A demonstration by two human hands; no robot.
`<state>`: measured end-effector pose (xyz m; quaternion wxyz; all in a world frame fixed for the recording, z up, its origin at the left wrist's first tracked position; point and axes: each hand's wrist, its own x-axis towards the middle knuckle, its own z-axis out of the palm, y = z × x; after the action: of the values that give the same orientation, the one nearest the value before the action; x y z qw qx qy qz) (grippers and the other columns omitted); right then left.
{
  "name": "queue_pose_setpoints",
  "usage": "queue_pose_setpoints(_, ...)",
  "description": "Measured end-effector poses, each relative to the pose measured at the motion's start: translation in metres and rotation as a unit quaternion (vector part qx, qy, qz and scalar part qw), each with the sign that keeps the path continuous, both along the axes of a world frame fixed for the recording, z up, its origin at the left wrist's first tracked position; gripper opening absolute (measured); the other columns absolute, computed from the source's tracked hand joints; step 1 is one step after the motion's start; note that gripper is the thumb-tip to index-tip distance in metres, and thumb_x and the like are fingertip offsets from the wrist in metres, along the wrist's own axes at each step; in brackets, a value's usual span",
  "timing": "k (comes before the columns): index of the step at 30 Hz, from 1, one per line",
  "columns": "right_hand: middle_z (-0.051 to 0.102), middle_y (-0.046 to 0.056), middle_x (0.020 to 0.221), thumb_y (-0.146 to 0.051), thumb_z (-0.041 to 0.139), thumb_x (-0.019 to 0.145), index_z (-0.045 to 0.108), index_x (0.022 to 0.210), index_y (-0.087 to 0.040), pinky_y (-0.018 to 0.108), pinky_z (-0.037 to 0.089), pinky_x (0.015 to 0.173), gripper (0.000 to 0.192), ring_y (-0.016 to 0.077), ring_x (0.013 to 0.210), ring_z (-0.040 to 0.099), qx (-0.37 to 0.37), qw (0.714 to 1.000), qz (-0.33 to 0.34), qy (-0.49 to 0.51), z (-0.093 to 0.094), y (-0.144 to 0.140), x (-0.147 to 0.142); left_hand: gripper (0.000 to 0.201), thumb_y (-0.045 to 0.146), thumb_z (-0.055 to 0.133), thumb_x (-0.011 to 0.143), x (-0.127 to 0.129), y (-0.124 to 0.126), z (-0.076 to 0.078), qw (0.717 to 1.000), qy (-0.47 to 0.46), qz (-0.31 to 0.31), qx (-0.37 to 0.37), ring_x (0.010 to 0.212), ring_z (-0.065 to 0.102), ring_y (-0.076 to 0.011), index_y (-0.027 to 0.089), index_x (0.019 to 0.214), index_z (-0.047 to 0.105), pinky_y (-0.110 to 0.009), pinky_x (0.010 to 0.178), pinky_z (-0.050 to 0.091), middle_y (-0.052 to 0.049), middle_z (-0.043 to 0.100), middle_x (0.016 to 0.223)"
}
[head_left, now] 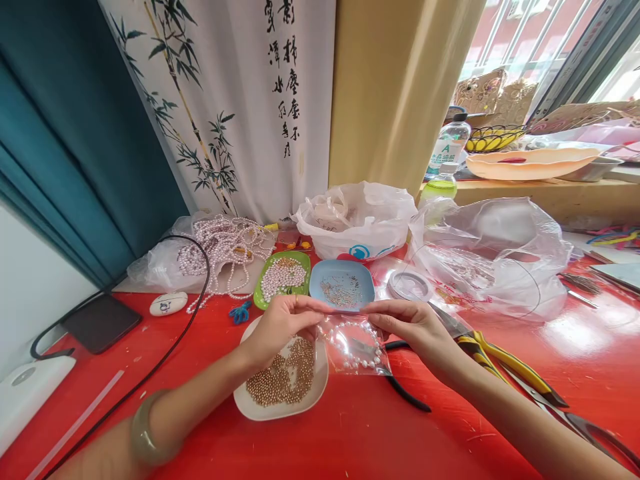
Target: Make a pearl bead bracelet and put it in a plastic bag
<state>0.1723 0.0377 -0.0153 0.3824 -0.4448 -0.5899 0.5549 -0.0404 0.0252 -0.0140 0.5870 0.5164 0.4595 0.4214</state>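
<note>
My left hand [283, 325] and my right hand [413, 327] pinch the top edge of a small clear plastic bag [356, 347] between thumb and fingertips, one at each upper corner. The bag hangs from that edge just above the red table [350, 433]. Its long axis runs left to right between my hands, the mouth up and away from me, the bottom toward me. Inside it lies a pearl bracelet [353, 347], a loop resting flat against the plastic.

Both forearms come in from the lower corners and meet near the middle, wrists bent slightly inward, palms turned toward each other. A pale green bangle [145, 430] sits on my left forearm.

Under my left hand is a white dish [260, 407] holding small gold beads [283, 380]; the bag's left edge overlaps its rim. Just beyond my fingers stand a blue tray [341, 285] with tiny metal bits and, to its left, a green tray [283, 279] of pearls. Beside my right wrist lie yellow-handled pliers [505, 363], and black-handled pliers [407, 393] pass under the bag. Farther back are strings of pearls [225, 250] on a bag, a white plastic bag [357, 223] and a crumpled clear bag [490, 257]. A black cable [165, 360] crosses the table on the left.
</note>
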Motion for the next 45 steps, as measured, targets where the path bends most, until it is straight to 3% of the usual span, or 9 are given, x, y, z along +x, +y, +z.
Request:
queue_pose_setpoints(9,0.055,-0.002,0.063,-0.02,0.057,0.072,0.06,0.063,-0.019,0.022,0.038,0.054,0.009,0.0095,0.056,0.048,0.027,0.998,0.0,0.053,-0.003,0.001,0.002,0.014,0.014,0.058,0.07,0.002,-0.007,0.001,0.997,0.01,0.014,0.079,0.061,0.06,-0.0117,0.017,0.074,0.071,-0.022,0.059,0.048,-0.002,0.069,0.065)
queue_pose_setpoints(23,0.048,-0.001,0.064,-0.031,0.052,0.079,0.051,0.063,-0.02,0.026,0.037,0.058,0.019,0.0127,0.061,0.044,0.162,0.986,0.022,0.023,-0.001,0.002,0.005,0.025,0.007,0.049,0.071,0.002,-0.005,-0.003,0.985,-0.012,-0.03,0.169,0.071,0.059,-0.0147,0.015,0.049,0.058,-0.027,0.068,0.045,-0.004,0.065,0.069)
queue_pose_setpoints(28,0.047,-0.001,0.063,-0.03,0.048,0.082,0.047,0.065,-0.02,0.027,0.038,0.058,0.02,0.0132,0.062,0.045,0.226,0.974,0.024,0.008,0.0,0.004,0.007,0.032,0.009,0.047,0.075,-0.004,0.0,-0.004,0.992,-0.047,-0.002,0.118,0.074,0.062,-0.0157,0.014,0.044,0.052,-0.027,0.069,0.045,-0.007,0.068,0.092)
queue_pose_setpoints(31,0.047,0.0,0.064,-0.026,0.044,0.084,0.047,0.065,-0.02,0.027,0.038,0.058,0.02,0.0135,0.062,0.046,0.259,0.965,0.039,-0.009,0.003,0.004,0.007,0.014,0.014,0.049,0.076,-0.004,0.002,0.0,0.994,-0.091,0.021,0.058,0.08,0.064,-0.0178,0.015,0.067,0.059,-0.028,0.071,0.045,-0.007,0.065,0.102)
queue_pose_setpoints(32,0.048,0.0,0.064,-0.023,0.043,0.084,0.047,0.065,-0.02,0.027,0.038,0.058,0.02,0.0137,0.063,0.046,0.269,0.962,0.049,-0.016,0.004,0.003,0.006,0.011,0.019,0.049,0.078,-0.003,0.002,0.001,0.994,-0.105,0.006,0.03,0.084,0.063,-0.0191,0.016,0.078,0.06,-0.029,0.073,0.045,-0.008,0.065,0.103)
queue_pose_setpoints(35,0.051,0.001,0.066,-0.016,0.041,0.083,0.047,0.065,-0.02,0.027,0.038,0.059,0.02,0.0142,0.064,0.048,0.291,0.953,0.08,-0.041,0.007,0.0,0.005,0.033,0.038,0.043,0.083,0.001,-0.003,0.008,0.988,-0.121,-0.078,-0.049,0.091,0.061,-0.0224,0.013,0.097,0.059,-0.031,0.075,0.045,-0.013,0.066,0.098)
queue_pose_setpoints(37,0.052,0.001,0.067,-0.01,0.039,0.082,0.046,0.065,-0.02,0.026,0.038,0.058,0.021,0.014,0.065,0.048,0.323,0.939,0.097,-0.073,0.008,-0.003,0.004,0.039,0.043,0.047,0.08,0.005,-0.007,0.011,0.985,-0.097,-0.123,-0.072,0.087,0.063,-0.0228,0.011,0.096,0.061,-0.03,0.072,0.045,-0.014,0.067,0.094)
queue_pose_setpoints(41,0.052,0.002,0.068,-0.003,0.034,0.08,0.045,0.066,-0.02,0.024,0.037,0.055,0.025,0.0128,0.063,0.048,0.405,0.897,0.112,-0.139,0.012,-0.007,0.001,0.03,0.032,0.065,0.069,0.01,-0.014,0.016,0.989,-0.006,-0.129,-0.068,0.08,0.063,-0.0195,0.014,0.092,0.065,-0.025,0.066,0.044,-0.011,0.07,0.086)
queue_pose_setpoints(45,0.051,0.002,0.066,-0.002,0.033,0.08,0.044,0.066,-0.02,0.023,0.038,0.054,0.025,0.0124,0.061,0.048,0.415,0.89,0.117,-0.15,0.013,-0.007,0.0,0.025,0.033,0.061,0.073,0.011,-0.016,0.018,0.987,0.025,-0.151,-0.04,0.078,0.062,-0.017,0.016,0.09,0.068,-0.024,0.065,0.044,-0.009,0.07,0.088)
